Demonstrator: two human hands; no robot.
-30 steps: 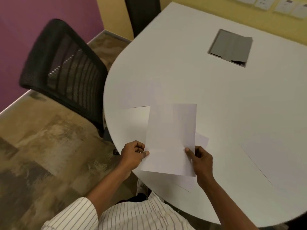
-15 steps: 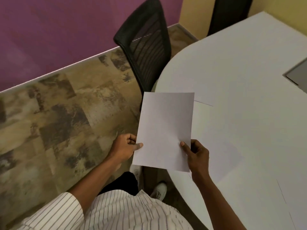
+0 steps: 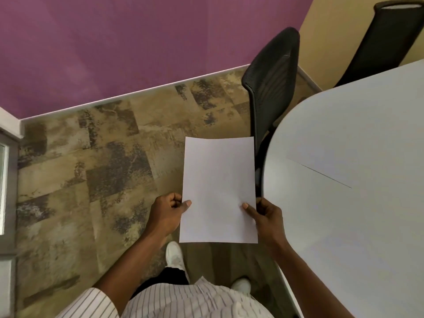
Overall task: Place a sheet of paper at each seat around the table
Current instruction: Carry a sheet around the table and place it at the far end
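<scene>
The left hand (image 3: 168, 212) and right hand (image 3: 267, 218) each pinched a lower side of the sheet of paper (image 3: 219, 189), held above the floor (image 3: 91, 180) beside the table (image 3: 355, 125), apparently mid-carry; next it would likely need laying flat before the nearest chair (image 3: 273, 88).

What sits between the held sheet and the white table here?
In the head view, the black mesh chair stands between the sheet and the table; its dark back fills the narrow gap.
</scene>
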